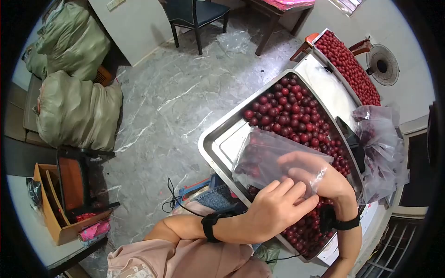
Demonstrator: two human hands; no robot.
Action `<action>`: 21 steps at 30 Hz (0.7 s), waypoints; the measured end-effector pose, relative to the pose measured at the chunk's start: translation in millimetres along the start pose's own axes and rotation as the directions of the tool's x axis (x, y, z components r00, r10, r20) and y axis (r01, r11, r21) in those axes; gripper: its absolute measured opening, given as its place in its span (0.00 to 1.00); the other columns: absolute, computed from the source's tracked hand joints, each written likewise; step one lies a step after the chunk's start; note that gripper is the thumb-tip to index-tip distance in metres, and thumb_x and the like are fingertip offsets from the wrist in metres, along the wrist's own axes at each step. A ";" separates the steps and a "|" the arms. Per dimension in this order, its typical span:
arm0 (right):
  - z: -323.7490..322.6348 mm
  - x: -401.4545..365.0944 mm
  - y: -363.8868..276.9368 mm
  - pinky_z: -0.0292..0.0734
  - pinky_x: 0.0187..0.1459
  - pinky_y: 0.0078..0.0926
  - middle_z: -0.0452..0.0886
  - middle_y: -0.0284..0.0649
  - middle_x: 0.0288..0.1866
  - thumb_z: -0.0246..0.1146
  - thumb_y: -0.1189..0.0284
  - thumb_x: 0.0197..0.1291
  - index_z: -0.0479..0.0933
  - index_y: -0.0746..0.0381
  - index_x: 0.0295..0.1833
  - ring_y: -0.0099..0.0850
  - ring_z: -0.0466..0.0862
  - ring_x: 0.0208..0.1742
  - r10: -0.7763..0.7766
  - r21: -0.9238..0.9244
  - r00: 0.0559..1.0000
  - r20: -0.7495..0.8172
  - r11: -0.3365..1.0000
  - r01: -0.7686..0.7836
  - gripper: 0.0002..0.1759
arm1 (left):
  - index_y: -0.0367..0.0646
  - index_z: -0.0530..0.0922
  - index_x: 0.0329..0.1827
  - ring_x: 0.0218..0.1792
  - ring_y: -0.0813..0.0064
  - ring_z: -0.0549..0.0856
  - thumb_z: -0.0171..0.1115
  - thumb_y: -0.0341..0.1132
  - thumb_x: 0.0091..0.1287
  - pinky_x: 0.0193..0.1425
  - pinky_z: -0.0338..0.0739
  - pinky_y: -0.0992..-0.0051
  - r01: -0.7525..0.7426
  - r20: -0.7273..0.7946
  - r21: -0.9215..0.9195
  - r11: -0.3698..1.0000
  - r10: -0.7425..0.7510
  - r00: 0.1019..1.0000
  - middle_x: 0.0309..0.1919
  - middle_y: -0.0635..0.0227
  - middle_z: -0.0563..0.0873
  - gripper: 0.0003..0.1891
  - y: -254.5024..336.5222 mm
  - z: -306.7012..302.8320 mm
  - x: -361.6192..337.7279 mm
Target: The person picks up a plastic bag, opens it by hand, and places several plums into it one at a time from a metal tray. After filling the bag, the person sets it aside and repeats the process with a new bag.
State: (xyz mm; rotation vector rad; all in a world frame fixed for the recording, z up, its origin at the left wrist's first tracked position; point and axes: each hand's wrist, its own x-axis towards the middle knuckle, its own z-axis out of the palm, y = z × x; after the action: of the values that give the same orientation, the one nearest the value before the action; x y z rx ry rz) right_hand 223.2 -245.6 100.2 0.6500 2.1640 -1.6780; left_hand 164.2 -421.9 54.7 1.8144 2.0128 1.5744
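Note:
A clear plastic bag spreads over the fruit in a deep metal tray, and dark red round fruit shows through it. My right hand reaches in from the right and is curled on the bag, its thumb and forefinger over the plastic and a crumpled bit of film at the palm. My left hand comes from the lower left, fingers bent and closed at the bag's near edge, beside the right hand. Around and beneath both hands lie many dark red fruits in the metal tray.
Behind the tray stands a second tray of smaller red fruit, with a fan beside it. Filled plastic bags sit at the right. Large green sacks and a wooden box are on the left. A chair stands at the back.

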 end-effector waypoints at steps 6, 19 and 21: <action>12.6 28.9 8.2 0.76 0.64 0.28 0.81 0.46 0.64 0.62 0.73 0.71 0.73 0.69 0.69 0.29 0.81 0.62 0.016 0.200 0.999 0.037 0.979 -0.023 0.24 | 0.53 0.89 0.51 0.32 0.75 0.78 0.66 0.32 0.56 0.35 0.72 0.75 0.016 0.025 0.013 1.000 -0.016 1.000 0.32 0.75 0.77 0.18 4.2 -2.4 3.9; -7.3 -29.7 -12.6 0.78 0.65 0.30 0.84 0.44 0.59 0.53 0.78 0.74 0.77 0.72 0.64 0.32 0.83 0.61 -0.338 0.204 0.937 -0.083 0.915 0.348 0.18 | 0.51 0.90 0.45 0.31 0.65 0.80 0.66 0.20 0.53 0.34 0.76 0.68 0.079 0.025 0.070 0.994 -0.081 0.996 0.29 0.69 0.77 0.18 2.0 -20.4 15.3; -15.5 -54.8 -19.2 0.80 0.63 0.29 0.85 0.41 0.54 0.52 0.80 0.74 0.78 0.71 0.61 0.28 0.84 0.56 -0.351 0.192 0.906 -0.238 0.897 0.398 0.16 | 0.52 0.89 0.46 0.31 0.67 0.79 0.66 0.22 0.54 0.34 0.75 0.68 0.067 0.010 0.078 0.995 -0.068 0.998 0.29 0.70 0.76 0.18 0.4 -24.2 17.1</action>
State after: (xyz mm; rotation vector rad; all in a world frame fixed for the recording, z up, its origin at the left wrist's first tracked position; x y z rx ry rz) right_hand 259.4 -243.0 148.0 0.4950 2.3665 -2.1835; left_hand 144.7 -424.7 76.8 1.7563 2.1344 1.4842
